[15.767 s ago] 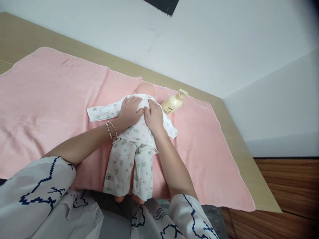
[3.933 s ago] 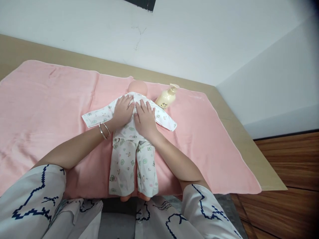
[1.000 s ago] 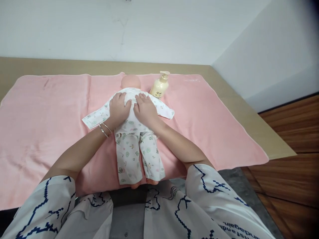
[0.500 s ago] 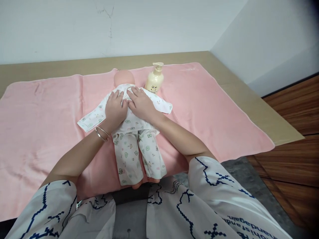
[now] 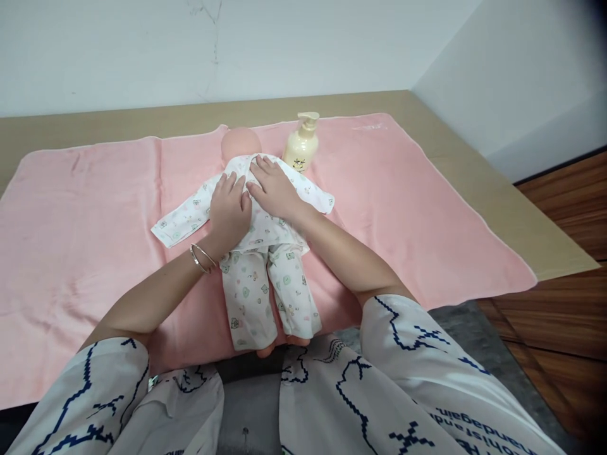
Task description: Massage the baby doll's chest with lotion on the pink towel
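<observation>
A baby doll (image 5: 241, 143) lies face down on a pink towel (image 5: 85, 208), dressed in a white printed top and trousers (image 5: 265, 287). My left hand (image 5: 230, 210) rests flat on the left side of the doll's back, fingers stretched out; a bangle sits on that wrist. Beside it, my right hand (image 5: 271, 188) lies flat on the upper back near the collar, fingers extended. The doll's bare feet stick out past the towel's near edge.
A cream pump bottle (image 5: 300, 146) stands on the towel just right of the doll's head. The towel covers a tan table (image 5: 478, 170) set against a white wall. Wooden floor (image 5: 564, 253) lies to the right.
My left hand has slid down the doll's back toward me. My right hand stays high near the collar. The camera view has shifted slightly.
</observation>
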Demonstrator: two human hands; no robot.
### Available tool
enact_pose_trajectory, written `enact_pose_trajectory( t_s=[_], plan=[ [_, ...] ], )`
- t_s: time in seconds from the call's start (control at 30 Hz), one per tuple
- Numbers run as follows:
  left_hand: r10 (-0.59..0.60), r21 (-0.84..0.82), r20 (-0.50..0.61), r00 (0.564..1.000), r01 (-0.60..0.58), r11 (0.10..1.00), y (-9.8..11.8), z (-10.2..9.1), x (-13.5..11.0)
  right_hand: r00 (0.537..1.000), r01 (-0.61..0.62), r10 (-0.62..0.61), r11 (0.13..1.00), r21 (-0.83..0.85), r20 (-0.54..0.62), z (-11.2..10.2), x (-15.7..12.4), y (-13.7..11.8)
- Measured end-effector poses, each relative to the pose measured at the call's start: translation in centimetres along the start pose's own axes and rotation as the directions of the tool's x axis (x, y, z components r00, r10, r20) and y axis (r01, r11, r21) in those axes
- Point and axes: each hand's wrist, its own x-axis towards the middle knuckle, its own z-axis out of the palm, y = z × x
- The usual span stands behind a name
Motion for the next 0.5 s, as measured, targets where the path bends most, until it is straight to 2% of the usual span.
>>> enact_pose_trajectory(
  t_s=[0.17,0.23,0.5],
  plan=[
    [-0.008,-0.102,0.034,0.999,0.011,0.995,-2.3,0.3,2.3,0.997,-0.076,0.073,0.993,-0.088,-0.038,-0.3,-2.5,-3.2],
    [0.011,-0.119,0.028,1.0,-0.008,0.993,-3.1,0.6,2.9,0.997,-0.076,0.073,0.992,-0.104,-0.038,-0.4,-2.9,-3.5],
    [0.04,-0.099,-0.063,0.997,-0.046,0.994,-3.1,1.3,2.3,0.998,0.01,-0.008,0.999,0.034,-0.056,0.6,-0.5,0.3]
  ],
)
